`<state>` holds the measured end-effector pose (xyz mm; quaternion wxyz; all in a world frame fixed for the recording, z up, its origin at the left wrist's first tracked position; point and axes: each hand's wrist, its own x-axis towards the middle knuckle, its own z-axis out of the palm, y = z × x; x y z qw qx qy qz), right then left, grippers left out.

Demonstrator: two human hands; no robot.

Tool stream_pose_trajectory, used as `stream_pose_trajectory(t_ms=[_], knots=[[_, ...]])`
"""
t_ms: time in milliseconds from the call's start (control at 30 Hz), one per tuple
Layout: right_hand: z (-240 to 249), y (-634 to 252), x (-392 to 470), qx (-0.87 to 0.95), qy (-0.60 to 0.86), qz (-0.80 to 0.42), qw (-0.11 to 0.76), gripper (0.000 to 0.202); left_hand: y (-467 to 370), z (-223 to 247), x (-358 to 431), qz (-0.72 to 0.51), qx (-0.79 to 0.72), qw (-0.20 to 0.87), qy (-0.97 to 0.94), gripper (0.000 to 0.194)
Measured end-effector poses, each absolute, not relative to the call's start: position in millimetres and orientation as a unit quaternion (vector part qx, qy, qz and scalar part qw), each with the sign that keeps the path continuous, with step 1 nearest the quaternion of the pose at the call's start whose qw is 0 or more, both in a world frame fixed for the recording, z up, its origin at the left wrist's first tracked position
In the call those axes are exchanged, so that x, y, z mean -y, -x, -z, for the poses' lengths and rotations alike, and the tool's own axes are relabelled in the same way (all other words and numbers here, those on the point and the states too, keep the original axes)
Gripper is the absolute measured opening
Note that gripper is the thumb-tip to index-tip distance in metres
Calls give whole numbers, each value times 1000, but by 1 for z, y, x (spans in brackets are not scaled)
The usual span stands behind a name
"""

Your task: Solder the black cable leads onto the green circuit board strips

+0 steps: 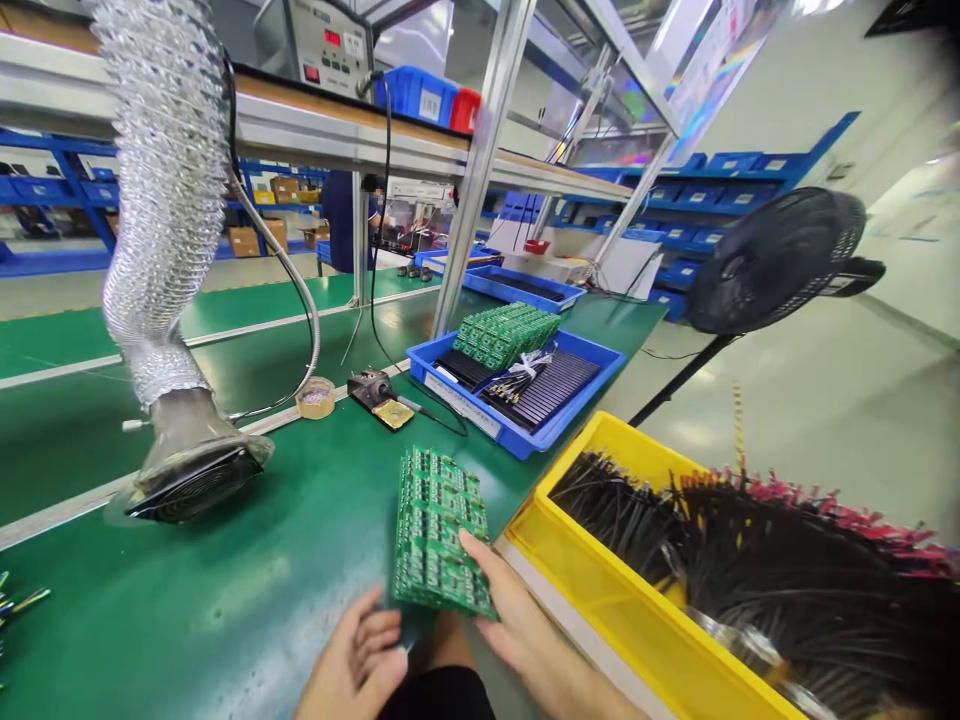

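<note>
Nearer than the blue tray (517,440), at the worktop's (247,590) front edge: green circuit boards (439,530), stacked, rectangular, studded with small components. Right hand (517,615) gripping their right side, thumb on top; left hand (360,655) just apart, half-open, fingers loosely curled. Worktop: smooth, glossy green, broad stretch left of the tray, side edge close on its right. Right of the tray, nearer: yellow plastic bin (592,590), packed with black cables (795,560). Left of the tray: silvery, crinkled duct (165,200). Right of the tray, beyond: round black fan (776,260), pale floor (697,400).
</note>
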<state>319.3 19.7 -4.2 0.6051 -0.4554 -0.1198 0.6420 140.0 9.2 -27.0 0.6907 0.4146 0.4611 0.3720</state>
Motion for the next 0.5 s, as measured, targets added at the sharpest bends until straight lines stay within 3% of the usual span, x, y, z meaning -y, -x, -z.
stream_pose_trajectory(t_ms=[100,233,300,400,467,500], knots=[[6,-295,-19,48,480,-567,668,56,-185,21,-29,-376,-455,731,-344,89],[5,-286,-15,34,477,-577,662,55,-214,8,-61,-375,-464,698,-397,70],[0,-296,-8,59,471,-659,583,51,-213,1,-87,-327,-459,707,-428,57],[-15,-324,2,210,456,-779,375,48,-208,-10,-132,-241,-423,742,-461,45],[-27,-345,-5,417,508,-684,316,47,-210,-16,-160,-195,-414,747,-482,37],[-31,-355,-13,516,559,-553,340,44,-213,-19,-173,-181,-418,742,-493,33]])
